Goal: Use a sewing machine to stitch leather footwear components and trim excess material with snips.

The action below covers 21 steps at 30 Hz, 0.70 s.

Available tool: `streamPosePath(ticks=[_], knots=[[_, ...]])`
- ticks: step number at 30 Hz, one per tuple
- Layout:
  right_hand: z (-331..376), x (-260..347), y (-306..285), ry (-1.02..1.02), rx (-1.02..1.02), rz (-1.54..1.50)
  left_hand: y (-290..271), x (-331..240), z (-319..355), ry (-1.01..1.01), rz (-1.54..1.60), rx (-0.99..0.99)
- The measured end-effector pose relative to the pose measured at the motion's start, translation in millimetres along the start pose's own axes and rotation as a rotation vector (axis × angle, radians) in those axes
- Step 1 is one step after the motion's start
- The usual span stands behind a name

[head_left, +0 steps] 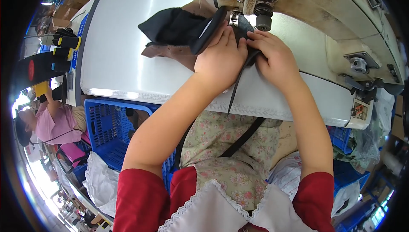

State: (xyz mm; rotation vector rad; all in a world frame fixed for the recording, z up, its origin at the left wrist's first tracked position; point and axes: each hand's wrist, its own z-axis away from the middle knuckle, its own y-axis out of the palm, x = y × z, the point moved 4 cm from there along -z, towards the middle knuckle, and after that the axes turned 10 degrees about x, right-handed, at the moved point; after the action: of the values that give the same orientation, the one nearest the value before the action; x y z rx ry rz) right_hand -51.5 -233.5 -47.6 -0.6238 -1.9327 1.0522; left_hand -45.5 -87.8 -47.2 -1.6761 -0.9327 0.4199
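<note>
Hands (221, 57) on black fabric (179, 27)

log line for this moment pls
left hand pressing black fabric piece | right hand guiding black strap | at sewing machine needle

The needle and presser foot (234, 18) were mostly hidden behind the left hand (221, 57) and the black fabric (179, 25). The right hand (272, 55) covered the strap (238, 83) where it met the machine (298, 2), and the strap's lower end vanished between the arms in the lap. The machine's top was cut off by the upper edge. Whether either hand pinched or only pressed could not be told. A brown piece (170, 53) lay largely under the fabric. The crate's (106, 125) contents were too dark to make out. A person (51, 121) at the left rim was distorted.
</note>
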Motion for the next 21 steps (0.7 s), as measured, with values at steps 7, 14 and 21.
streamPosePath(ticks=[7, 14, 21], knots=[[-0.6, 10.0, 8.6, 0.051, -0.042, 0.044, -2.2, 14.5, 1.2, 0.036, 0.047, 0.063], [-2.6, 20.4, 17.7, 0.073, -0.072, 0.081, -0.1, 32.7, 2.3, 0.101, 0.029, 0.139], [-7.3, 29.2, 22.3, 0.124, -0.118, 0.091, 5.3, 50.8, 1.0, 0.156, 0.143, 0.144]])
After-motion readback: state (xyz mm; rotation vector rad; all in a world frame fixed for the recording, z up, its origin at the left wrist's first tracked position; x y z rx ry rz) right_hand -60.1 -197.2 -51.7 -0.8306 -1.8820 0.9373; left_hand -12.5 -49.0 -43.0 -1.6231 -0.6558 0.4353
